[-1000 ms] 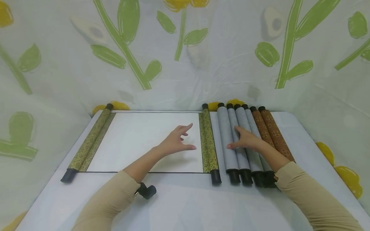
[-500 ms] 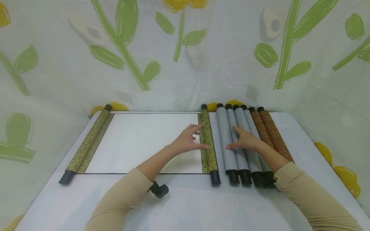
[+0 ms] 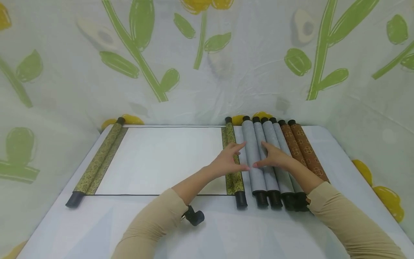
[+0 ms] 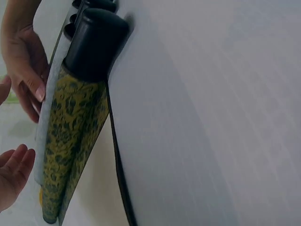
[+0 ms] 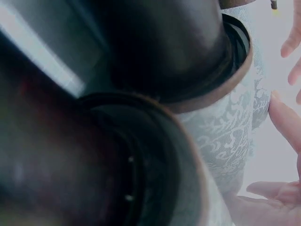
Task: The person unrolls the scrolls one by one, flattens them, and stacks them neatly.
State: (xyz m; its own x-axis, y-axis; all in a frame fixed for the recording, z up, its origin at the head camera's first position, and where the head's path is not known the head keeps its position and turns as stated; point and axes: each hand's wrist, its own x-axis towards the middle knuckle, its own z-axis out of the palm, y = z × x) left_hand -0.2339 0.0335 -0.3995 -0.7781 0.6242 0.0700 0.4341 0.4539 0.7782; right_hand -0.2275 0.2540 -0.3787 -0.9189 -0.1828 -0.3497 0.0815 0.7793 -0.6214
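Both hands on the leftmost grey scroll (image 3: 253,158) beside the open scroll's green roller (image 3: 233,158) on the desk (image 3: 207,230): left hand (image 3: 228,162) and right hand (image 3: 275,156) loose-fingered, nothing clasped; step looks like picking it out, next needs a firm two-handed clasp.

- The left hand (image 3: 230,161) sits just right of frame centre, fingers straight and spread, pointing right, thumb lowest.
- The right hand (image 3: 273,156) lies just beside it, palm down, fingers extended leftward.
- Both forearms in tan sleeves (image 3: 349,223) rise from the lower edge, converging toward the centre.
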